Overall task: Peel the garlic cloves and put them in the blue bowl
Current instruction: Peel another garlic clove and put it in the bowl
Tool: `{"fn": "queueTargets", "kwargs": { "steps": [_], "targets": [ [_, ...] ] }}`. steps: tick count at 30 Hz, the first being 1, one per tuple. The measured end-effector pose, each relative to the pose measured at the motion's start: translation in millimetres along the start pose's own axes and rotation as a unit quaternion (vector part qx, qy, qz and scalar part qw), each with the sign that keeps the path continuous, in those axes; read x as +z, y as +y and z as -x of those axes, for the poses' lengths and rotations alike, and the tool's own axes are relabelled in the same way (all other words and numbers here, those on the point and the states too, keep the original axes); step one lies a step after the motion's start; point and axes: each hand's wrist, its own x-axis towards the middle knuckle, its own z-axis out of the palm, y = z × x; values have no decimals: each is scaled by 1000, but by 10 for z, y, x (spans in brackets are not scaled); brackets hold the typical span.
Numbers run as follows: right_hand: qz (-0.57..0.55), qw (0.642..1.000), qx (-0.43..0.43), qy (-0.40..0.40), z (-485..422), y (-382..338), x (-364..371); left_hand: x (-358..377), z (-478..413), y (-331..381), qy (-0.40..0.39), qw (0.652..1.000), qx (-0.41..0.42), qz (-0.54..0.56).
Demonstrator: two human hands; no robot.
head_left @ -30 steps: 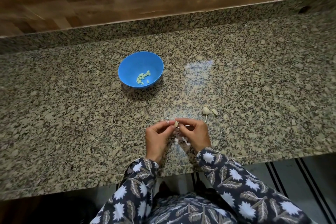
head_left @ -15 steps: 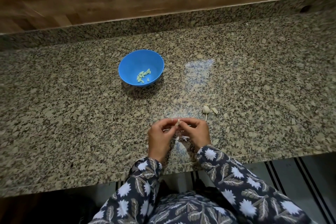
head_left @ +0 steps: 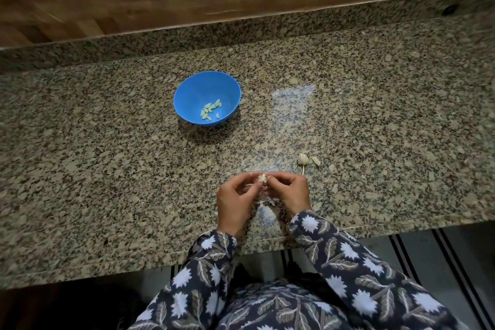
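1. Head view: the left hand point(head_left: 235, 202) and the right hand point(head_left: 290, 191) meet over the near part of the granite counter point(head_left: 107, 169), both pinching one garlic clove point(head_left: 262, 178) between their fingertips.
2. The blue bowl point(head_left: 206, 97) sits farther back to the left, well apart, holding peeled cloves point(head_left: 210, 111).
3. A garlic bulb remnant point(head_left: 303, 159) lies near the right hand; thin skins point(head_left: 266, 199) lie beneath the hands.

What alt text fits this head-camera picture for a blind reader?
The left hand and right hand pinch a garlic clove over a granite counter. A blue bowl with peeled cloves sits farther back; garlic pieces lie right of the hands.
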Motion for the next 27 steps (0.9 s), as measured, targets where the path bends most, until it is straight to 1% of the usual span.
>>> {"fn": "queueTargets", "kwargs": {
  "steps": [5, 7, 9, 12, 14, 17, 21, 24, 26, 27],
  "targets": [
    [-72, 997, 34, -11, 10, 0, 14, -19, -29, 20, 0, 987, -77, 142],
    [-85, 995, 43, -20, 11, -6, 16, -21, -25, 26, 5, 982, -91, 168],
    [-74, 996, 37, -40, 11, 0, 1, -25, -20, 13, 11, 989, -65, 129],
    [46, 996, -35, -69, 12, 11, -43, -41, -21, -21, 9, 999, -6, 48],
    [90, 989, -72, -89, 22, -15, -60, -58, -36, -42, -1, 1000, 18, 11],
    [87, 990, -76, -85, 0, -26, -93, -82, -49, -48, -13, 999, 36, -11],
    [84, 992, -60, -76, -25, -6, -107, -84, -49, -39, -27, 999, 38, 7],
    [18, 998, -18, -53, -36, -19, -98, -88, -55, -63, -14, 999, 18, 46],
    [-23, 998, 1, -65, -28, -46, -90, -91, -59, -75, -6, 999, 15, 45],
    [-22, 997, 1, -79, -17, -50, -85, -91, -61, -77, -6, 999, 18, 33]
  ]
}}
